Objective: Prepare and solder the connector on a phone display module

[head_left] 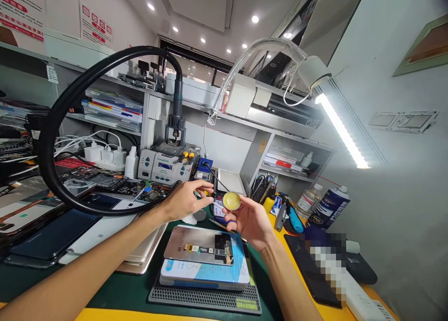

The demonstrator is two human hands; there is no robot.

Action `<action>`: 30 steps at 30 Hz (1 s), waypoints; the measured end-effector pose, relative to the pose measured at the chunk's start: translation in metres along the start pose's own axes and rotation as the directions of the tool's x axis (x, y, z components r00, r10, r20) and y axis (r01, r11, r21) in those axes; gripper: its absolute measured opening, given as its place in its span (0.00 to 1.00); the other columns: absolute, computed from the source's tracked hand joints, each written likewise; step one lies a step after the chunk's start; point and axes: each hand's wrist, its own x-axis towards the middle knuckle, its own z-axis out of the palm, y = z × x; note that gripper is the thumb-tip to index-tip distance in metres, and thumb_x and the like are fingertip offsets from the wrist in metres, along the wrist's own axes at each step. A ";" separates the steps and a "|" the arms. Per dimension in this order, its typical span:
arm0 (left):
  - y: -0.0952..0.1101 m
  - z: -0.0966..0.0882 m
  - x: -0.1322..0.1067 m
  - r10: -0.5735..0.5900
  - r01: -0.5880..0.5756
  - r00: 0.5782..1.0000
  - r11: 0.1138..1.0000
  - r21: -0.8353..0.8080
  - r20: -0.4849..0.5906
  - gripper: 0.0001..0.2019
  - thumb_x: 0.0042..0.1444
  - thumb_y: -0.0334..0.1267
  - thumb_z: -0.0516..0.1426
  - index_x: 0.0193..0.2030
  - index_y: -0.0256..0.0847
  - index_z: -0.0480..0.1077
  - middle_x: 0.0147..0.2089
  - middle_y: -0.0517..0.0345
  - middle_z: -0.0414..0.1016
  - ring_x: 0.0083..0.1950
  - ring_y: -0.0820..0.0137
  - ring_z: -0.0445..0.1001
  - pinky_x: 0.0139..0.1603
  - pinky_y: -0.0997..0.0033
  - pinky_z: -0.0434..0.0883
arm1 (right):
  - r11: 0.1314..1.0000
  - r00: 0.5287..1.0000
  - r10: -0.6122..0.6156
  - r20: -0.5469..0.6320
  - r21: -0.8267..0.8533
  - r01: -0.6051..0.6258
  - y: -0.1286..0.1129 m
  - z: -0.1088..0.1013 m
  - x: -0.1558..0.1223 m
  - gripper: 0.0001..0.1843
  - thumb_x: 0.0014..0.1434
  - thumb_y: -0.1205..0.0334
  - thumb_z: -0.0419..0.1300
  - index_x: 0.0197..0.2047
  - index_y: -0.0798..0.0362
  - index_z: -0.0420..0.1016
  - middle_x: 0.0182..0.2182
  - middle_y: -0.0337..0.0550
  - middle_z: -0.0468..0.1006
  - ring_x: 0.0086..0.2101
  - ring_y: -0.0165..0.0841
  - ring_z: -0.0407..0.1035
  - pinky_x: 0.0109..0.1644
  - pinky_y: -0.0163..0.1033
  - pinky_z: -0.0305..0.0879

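A small round tin of yellow paste (231, 201) is held up by my right hand (252, 219), its yellow surface tilted towards me. To the left of the tin, apart from it, my left hand (187, 199) has its fingers spread with nothing visible between them. Below both hands lies a phone screen panel (180, 248), back side up, with a flex cable and a dark area at its right. It rests on a blue and white box (206, 280), which stands on a grey perforated mat (206, 298). A small dark round piece (199, 215) lies beneath my left fingers.
A soldering and hot-air station (164, 166) stands behind, its thick black hose (44, 139) looping over the left side. Phones and a tablet (101, 237) crowd the left. Bottles and a spray can (329, 206) stand at right, near a black phone (311, 274). A lamp (343, 129) hangs above.
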 end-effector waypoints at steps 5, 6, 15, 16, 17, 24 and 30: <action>0.016 0.011 -0.010 0.055 -0.056 0.998 0.998 0.011 0.018 0.35 0.48 0.52 0.66 0.62 0.42 0.68 0.60 0.48 0.75 0.56 0.56 0.75 0.57 0.56 0.73 | 1.000 0.998 -0.020 0.065 -0.021 0.021 0.002 0.003 -0.002 0.20 0.70 0.56 0.49 0.47 0.61 0.77 0.37 0.54 0.82 0.33 0.37 0.77 0.34 0.38 0.74; 0.017 0.015 -0.012 0.084 -0.084 0.996 0.996 0.031 0.009 0.36 0.47 0.51 0.67 0.62 0.43 0.68 0.60 0.48 0.74 0.57 0.55 0.74 0.59 0.55 0.72 | 1.000 0.997 -0.015 0.071 -0.023 0.017 0.003 0.004 -0.003 0.20 0.70 0.56 0.49 0.47 0.60 0.78 0.37 0.54 0.82 0.34 0.37 0.77 0.35 0.38 0.74; 0.014 0.039 -0.016 0.197 -0.187 0.972 0.978 0.088 -0.124 0.27 0.52 0.40 0.65 0.60 0.46 0.67 0.55 0.54 0.77 0.54 0.62 0.76 0.56 0.62 0.72 | 0.997 0.988 -0.048 0.147 -0.051 0.056 0.009 0.007 -0.004 0.16 0.68 0.56 0.55 0.50 0.56 0.78 0.39 0.48 0.82 0.35 0.34 0.74 0.41 0.40 0.73; 0.014 0.039 -0.016 0.200 -0.189 0.971 0.978 0.090 -0.134 0.26 0.53 0.40 0.65 0.59 0.46 0.68 0.54 0.55 0.78 0.54 0.62 0.76 0.56 0.62 0.72 | 0.997 0.988 -0.046 0.145 -0.059 0.056 0.009 0.008 -0.005 0.16 0.68 0.56 0.56 0.49 0.56 0.79 0.38 0.48 0.82 0.36 0.34 0.74 0.41 0.41 0.73; 0.015 0.039 -0.016 0.202 -0.189 0.969 0.977 0.094 -0.144 0.24 0.53 0.40 0.64 0.57 0.46 0.69 0.53 0.55 0.78 0.53 0.62 0.76 0.55 0.63 0.72 | 0.996 0.988 -0.046 0.144 -0.070 0.057 0.010 0.008 -0.005 0.16 0.67 0.55 0.57 0.49 0.56 0.79 0.37 0.48 0.82 0.36 0.35 0.74 0.42 0.41 0.73; 0.013 0.027 -0.011 0.156 -0.137 0.958 0.986 0.092 -0.241 0.20 0.53 0.44 0.64 0.53 0.43 0.73 0.48 0.56 0.81 0.47 0.63 0.78 0.50 0.64 0.74 | 0.904 0.977 -0.213 -0.004 -0.381 0.196 0.007 -0.003 0.002 0.22 0.57 0.46 0.66 0.45 0.56 0.79 0.37 0.48 0.80 0.33 0.35 0.75 0.34 0.38 0.71; 0.005 0.016 -0.005 0.120 -0.104 0.935 0.992 0.066 -0.333 0.21 0.52 0.45 0.64 0.52 0.41 0.72 0.44 0.55 0.82 0.43 0.65 0.79 0.46 0.66 0.76 | 0.717 0.901 -0.404 -0.160 -0.667 0.203 0.006 -0.023 0.014 0.18 0.47 0.50 0.72 0.32 0.58 0.81 0.23 0.41 0.76 0.24 0.30 0.68 0.22 0.31 0.59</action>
